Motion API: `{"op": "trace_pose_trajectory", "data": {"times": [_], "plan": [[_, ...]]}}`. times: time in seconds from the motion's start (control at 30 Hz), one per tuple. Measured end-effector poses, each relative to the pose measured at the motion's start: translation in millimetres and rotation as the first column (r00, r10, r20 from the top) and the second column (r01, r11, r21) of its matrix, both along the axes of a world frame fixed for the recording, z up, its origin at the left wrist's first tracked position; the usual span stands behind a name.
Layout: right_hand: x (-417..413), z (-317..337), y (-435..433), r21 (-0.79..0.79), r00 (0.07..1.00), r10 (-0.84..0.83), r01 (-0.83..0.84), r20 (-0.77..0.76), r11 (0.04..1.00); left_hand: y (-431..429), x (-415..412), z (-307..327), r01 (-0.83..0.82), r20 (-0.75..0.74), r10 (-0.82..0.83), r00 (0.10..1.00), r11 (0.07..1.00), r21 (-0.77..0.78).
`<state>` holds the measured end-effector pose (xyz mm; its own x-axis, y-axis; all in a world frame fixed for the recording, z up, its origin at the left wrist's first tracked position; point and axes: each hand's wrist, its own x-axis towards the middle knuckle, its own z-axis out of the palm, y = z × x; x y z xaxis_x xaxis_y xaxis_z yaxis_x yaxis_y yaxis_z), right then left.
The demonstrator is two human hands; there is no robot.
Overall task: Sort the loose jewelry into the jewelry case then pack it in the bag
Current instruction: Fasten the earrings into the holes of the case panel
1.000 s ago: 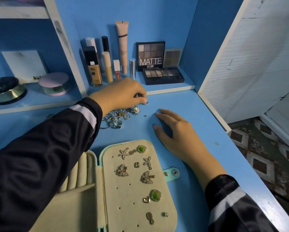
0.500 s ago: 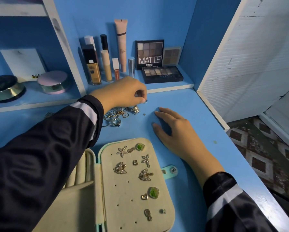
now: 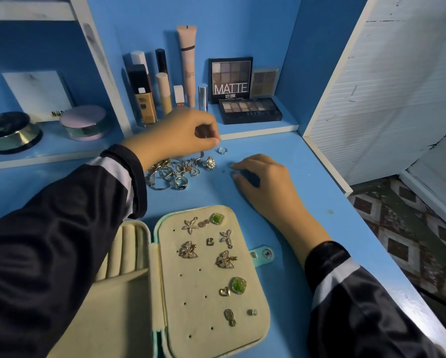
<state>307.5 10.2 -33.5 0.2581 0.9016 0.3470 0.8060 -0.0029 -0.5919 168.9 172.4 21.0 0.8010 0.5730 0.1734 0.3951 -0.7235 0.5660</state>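
Note:
The open cream jewelry case (image 3: 206, 332) lies on the blue desk, and several earrings (image 3: 225, 259) are pinned to its right panel. A pile of loose jewelry (image 3: 175, 171) with rings and chains sits behind the case. My left hand (image 3: 183, 133) hovers over the pile's far side, its fingertips pinching a small thin piece of jewelry (image 3: 213, 137). A silver ring (image 3: 222, 150) lies just below those fingertips. My right hand (image 3: 263, 182) rests on the desk right of the pile with fingers loosely bent, holding nothing. A tiny stud (image 3: 223, 171) lies by its fingertips.
Makeup bottles (image 3: 144, 99) and eyeshadow palettes (image 3: 250, 109) stand on the raised shelf behind the pile. Round compacts (image 3: 83, 122) sit on the left shelf. The desk ends at a white panel (image 3: 325, 161) on the right, with tiled floor (image 3: 410, 228) beyond.
My left hand has lifted slightly off the desk with the small piece pinched, uncovering the silver ring beneath it. My right hand's fingers have curled in a little.

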Motion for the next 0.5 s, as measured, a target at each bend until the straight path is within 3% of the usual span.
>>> {"op": "trace_pose_trajectory", "data": {"times": [0.5], "plan": [[-3.3,6.2,22.3,-0.039,0.997,0.057,-0.059,-0.048,0.998,-3.8,-20.3,-1.5,-0.039,0.078,0.053,0.996,0.985,-0.167]]}}
